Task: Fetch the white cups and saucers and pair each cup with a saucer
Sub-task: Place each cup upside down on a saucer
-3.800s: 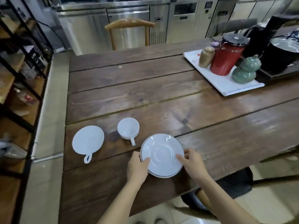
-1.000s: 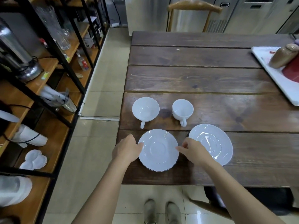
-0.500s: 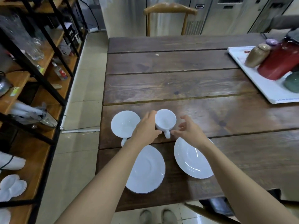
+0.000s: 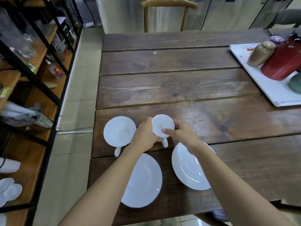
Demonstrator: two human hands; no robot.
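Two white cups and two white saucers lie near the front left corner of the dark wooden table (image 4: pixel 162 88). The smaller cup (image 4: pixel 162 125) is held between both hands: my left hand (image 4: pixel 145 135) wraps its left side and my right hand (image 4: pixel 182 133) presses fingers on its right rim. Its handle points toward me. The wider cup (image 4: pixel 119 131) stands alone to the left, handle toward me. One saucer (image 4: pixel 143 181) lies under my left forearm, the other saucer (image 4: pixel 190 170) under my right wrist. Both saucers hold nothing.
A white tray (image 4: pixel 267 88) at the right edge carries a red jug (image 4: pixel 281 62), a brown jar (image 4: pixel 260 54) and a green pot. A wooden chair (image 4: pixel 169 4) stands at the far side. Black-framed shelves (image 4: pixel 32 75) with glassware and white dishes line the left.
Both hands left the near saucer and moved up to the smaller cup. Half a second ago only my left hand touched it; now both hands grip it.
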